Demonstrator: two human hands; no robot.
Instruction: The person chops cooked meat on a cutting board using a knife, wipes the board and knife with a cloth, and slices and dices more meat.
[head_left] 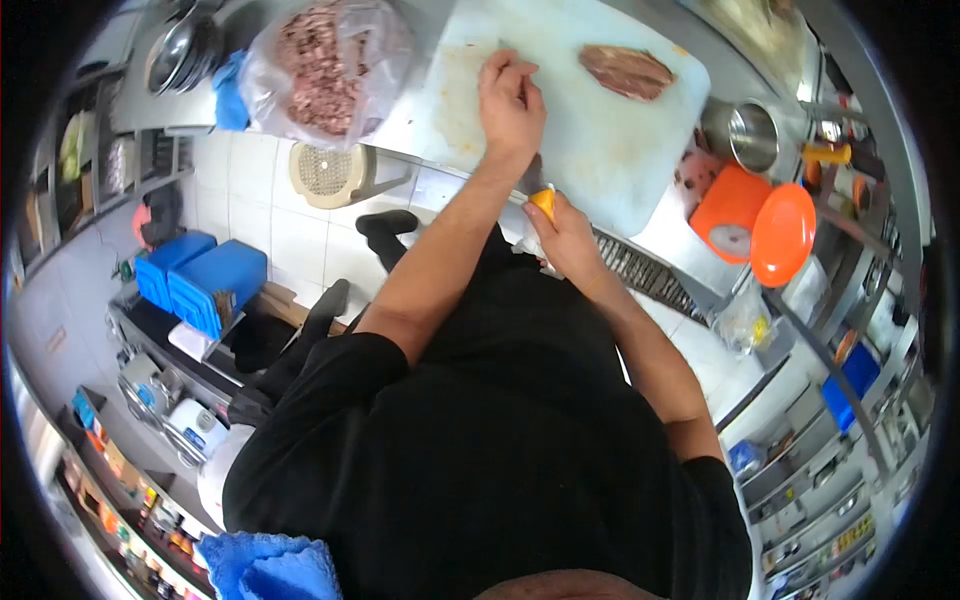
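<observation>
My left hand (pixel 512 105) is over the white cutting board (pixel 590 150), its fingers loosely bent with a gap beside the thumb. I see nothing held in it, though its underside is hidden. At the board's near edge my right hand (pixel 568 238) is closed around the yellow handle of a knife (pixel 543 201). The blade points away from me and is partly hidden by my left wrist. A slab of reddish-brown meat (pixel 627 72) lies on the far right of the board, apart from both hands.
Left of the board, a clear plastic bag (pixel 385 50) holds diced meat (pixel 322 70). A metal pot (pixel 752 135), an orange scale (pixel 725 215) and an orange plate (pixel 783 235) are on the right. Below the counter is a beige plastic stool (pixel 325 175). Another person's dark-clad legs (pixel 320 325) show at left.
</observation>
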